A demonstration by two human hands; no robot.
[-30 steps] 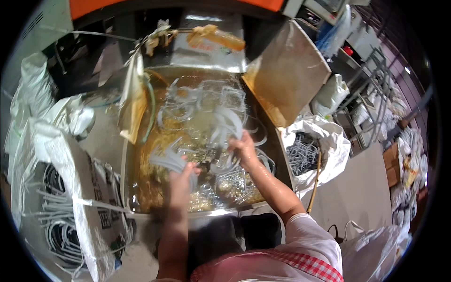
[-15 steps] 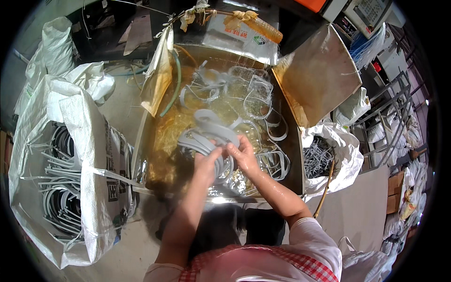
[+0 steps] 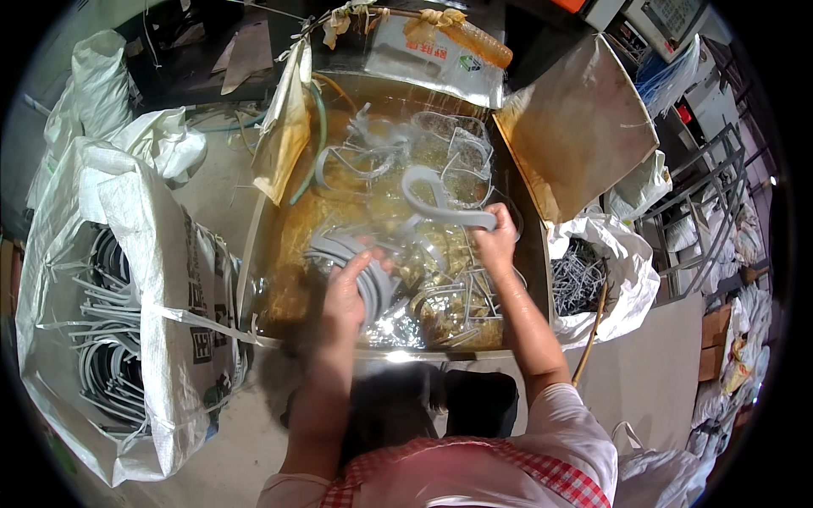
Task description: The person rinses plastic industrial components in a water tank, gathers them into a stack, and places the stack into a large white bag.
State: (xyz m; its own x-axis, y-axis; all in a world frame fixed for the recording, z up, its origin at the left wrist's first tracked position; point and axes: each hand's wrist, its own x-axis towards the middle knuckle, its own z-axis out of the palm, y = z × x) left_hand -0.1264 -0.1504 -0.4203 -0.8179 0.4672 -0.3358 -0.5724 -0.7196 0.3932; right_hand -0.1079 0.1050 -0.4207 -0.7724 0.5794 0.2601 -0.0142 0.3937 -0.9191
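Note:
My left hand (image 3: pixel 345 292) is closed around a bundle of curved grey flexible strips (image 3: pixel 370 284), held over the near left of a water tank (image 3: pixel 440 356). To its right, my wet right hand (image 3: pixel 498 240) grips the end of a single grey strip (image 3: pixel 423 203), which curls into a loop toward the middle of the tank. More bent strips (image 3: pixel 466 157) lie in the yellowish water beyond and below my hands. Some of those underwater are blurred by ripples.
A white woven sack (image 3: pixel 161 279) with bundled grey strips stands left of the tank. On the right, another white sack (image 3: pixel 622 292) holds small grey pieces, with a thin stick (image 3: pixel 590 339) against it. A brown board (image 3: pixel 580 131) rises at the tank's right side. A green hose (image 3: pixel 321 152) hangs in at the left.
My hands have separated. The right has moved right and away from me with one strip, while the left has shifted slightly left with the bundle.

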